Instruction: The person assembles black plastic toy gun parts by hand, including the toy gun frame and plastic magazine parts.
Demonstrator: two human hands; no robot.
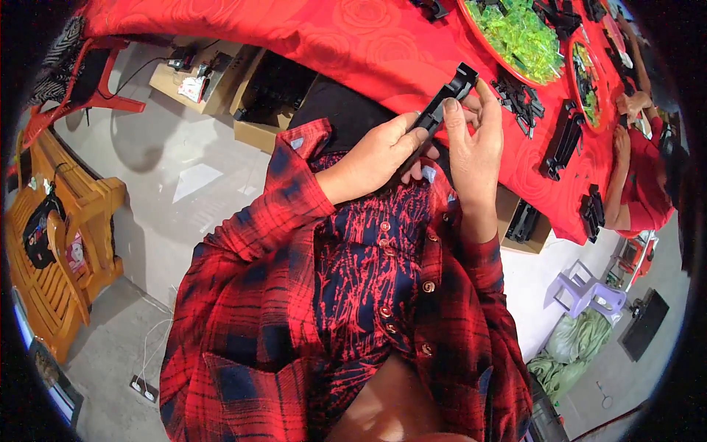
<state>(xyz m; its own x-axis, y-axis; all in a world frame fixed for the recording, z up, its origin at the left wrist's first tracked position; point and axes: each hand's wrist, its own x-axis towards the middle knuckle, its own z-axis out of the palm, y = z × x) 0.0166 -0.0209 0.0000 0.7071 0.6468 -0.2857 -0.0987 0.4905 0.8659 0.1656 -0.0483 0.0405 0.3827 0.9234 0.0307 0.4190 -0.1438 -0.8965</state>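
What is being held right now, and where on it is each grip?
A long black part: the left grip clasps its lower end; the right grip is at its upper end, firmness unclear.

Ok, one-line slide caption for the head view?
Left fingers hold a black part, right fingers touching it, beside a red tablecloth bearing green pieces.

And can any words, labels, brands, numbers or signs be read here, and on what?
No text is clear enough to read.
White packet with red marks on the cardboard box: too small.
Pink-and-white item on the slatted wooden bench: too small.
Held black plastic part: no lettering visible.
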